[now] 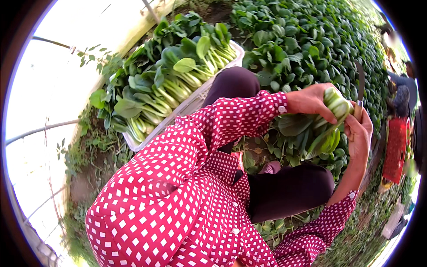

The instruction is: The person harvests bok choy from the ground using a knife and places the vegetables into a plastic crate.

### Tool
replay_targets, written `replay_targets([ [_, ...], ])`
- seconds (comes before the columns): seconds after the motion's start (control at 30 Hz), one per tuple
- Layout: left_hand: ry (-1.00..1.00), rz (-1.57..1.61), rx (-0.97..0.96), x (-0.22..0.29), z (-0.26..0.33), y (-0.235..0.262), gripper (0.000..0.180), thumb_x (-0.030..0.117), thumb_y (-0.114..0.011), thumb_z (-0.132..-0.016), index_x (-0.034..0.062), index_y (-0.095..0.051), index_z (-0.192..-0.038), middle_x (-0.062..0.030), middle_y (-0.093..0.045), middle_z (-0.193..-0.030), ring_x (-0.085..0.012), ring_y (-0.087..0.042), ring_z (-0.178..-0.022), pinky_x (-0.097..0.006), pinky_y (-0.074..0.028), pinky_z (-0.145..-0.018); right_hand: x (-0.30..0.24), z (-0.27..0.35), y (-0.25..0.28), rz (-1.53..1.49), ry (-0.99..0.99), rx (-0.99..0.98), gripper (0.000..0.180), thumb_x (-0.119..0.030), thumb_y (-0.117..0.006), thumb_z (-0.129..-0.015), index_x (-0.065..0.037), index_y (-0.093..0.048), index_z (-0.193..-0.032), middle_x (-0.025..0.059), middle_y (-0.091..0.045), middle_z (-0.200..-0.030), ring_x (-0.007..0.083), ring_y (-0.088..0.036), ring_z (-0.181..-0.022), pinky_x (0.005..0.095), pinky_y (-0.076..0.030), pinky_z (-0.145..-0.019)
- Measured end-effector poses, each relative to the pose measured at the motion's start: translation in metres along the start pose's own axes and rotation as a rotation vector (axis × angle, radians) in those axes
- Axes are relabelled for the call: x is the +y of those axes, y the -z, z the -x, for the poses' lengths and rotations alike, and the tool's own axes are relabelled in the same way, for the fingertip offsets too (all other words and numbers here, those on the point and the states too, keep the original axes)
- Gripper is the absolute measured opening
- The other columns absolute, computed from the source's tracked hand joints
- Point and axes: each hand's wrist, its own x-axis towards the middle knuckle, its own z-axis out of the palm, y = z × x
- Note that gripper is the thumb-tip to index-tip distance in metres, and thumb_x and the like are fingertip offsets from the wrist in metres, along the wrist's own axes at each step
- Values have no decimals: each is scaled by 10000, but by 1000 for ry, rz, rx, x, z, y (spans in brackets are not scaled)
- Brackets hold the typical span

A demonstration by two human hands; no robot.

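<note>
In the head view, apparently tidying a bunch of greens (337, 106), perhaps stripping an outer leaf (330, 140). Gripping the pale stalks near the base in the left hand (311, 100), with the leaves below the hold; closed around a knife (361, 89) with the right hand (361, 130), blade pointing up, fingertips at the stalks. Held between both hands, beyond the knees. Next, probably needing a steady left hold and a blade kept clear of fingers.

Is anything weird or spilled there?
A little: one leaf beside the green bunch in the left hand looks yellower than the darker leaves around it. I see nothing spilled.
</note>
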Motion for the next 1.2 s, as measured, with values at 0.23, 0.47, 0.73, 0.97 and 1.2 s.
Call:
replay_targets([
  [0.23, -148, 39, 344, 17, 43, 13, 652, 94, -867, -617, 5, -504, -1151, -55, -618, -1025, -126, -599, -927, -280, -500, -848, -21, -10, -55, -185, 6, -137, 364, -170, -606, -938, 14, -581, -1251, -31, -587, -879, -8, -402, -583, 147, -283, -475],
  [0.47, -325, -290, 618, 68, 41, 30, 760, 201, -866, -568, -27, -480, -1183, -159, -653, -955, -232, -661, -874, -340, -525, -796, -56, -55, -78, -151, 209, -191, 423, -183, -605, -980, 18, -515, -1341, 73, -642, -1171, 35, -592, -817, 136, -369, -561],
  [0.73, -356, -323, 609, 97, 69, 42, 893, 227, -871, -580, -32, -379, -1279, -191, -641, -987, -290, -660, -918, -373, -518, -832, -71, -52, -119, -238, 252, -251, 414, -192, -576, -1000, 41, -494, -1333, 123, -592, -1248, 199, -611, -1113, 301, -507, -938],
  [0.97, -451, 14, 712, 101, 70, 56, 782, 138, -854, -568, -3, -439, -1216, -103, -612, -1035, -164, -610, -963, -317, -503, -868, -101, -39, -169, -166, 275, -188, 432, -230, -624, -978, 23, -534, -1317, 36, -633, -1072, 4, -525, -790, 149, -313, -560],
  [1.2, -595, 28, 835, 138, 100, 81, 767, 100, -828, -565, -7, -435, -1215, -110, -605, -1035, -173, -604, -955, -317, -505, -870, -143, -49, -214, -184, 319, -290, 403, -83, -604, -971, 26, -503, -1346, -22, -529, -837, -4, -341, -582, 156, -251, -484],
])
